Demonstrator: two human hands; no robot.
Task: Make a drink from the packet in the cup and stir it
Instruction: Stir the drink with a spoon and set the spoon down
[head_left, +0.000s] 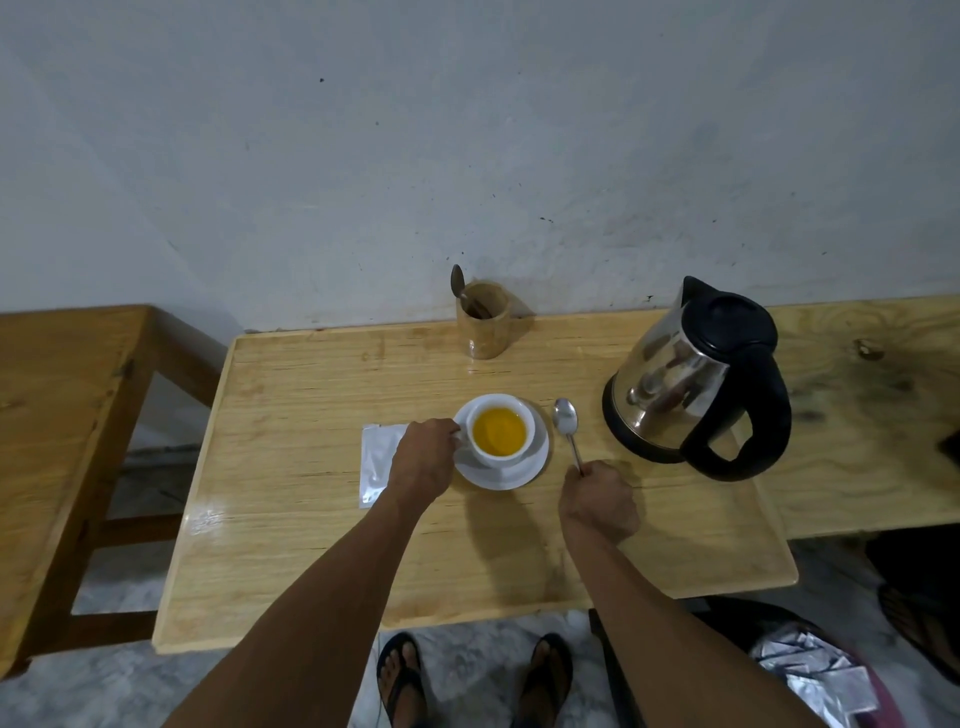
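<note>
A white cup (500, 451) filled with orange-yellow drink (500, 427) stands on a white saucer (514, 475) in the middle of the wooden table (322, 519). My left hand (423, 457) grips the cup at its left side, where the handle is hidden. My right hand (597, 499) holds the handle end of a metal spoon (567, 423), whose bowl lies to the right of the saucer, outside the cup. A silver packet (375, 460) lies flat to the left of the cup, partly under my left wrist.
A steel kettle (685, 384) with a black handle stands at the right. A wooden holder (484, 327) with a spoon is by the wall. A second wooden table (57, 415) is on the left. Silver packets (815, 675) lie on the floor at lower right, near my sandalled feet.
</note>
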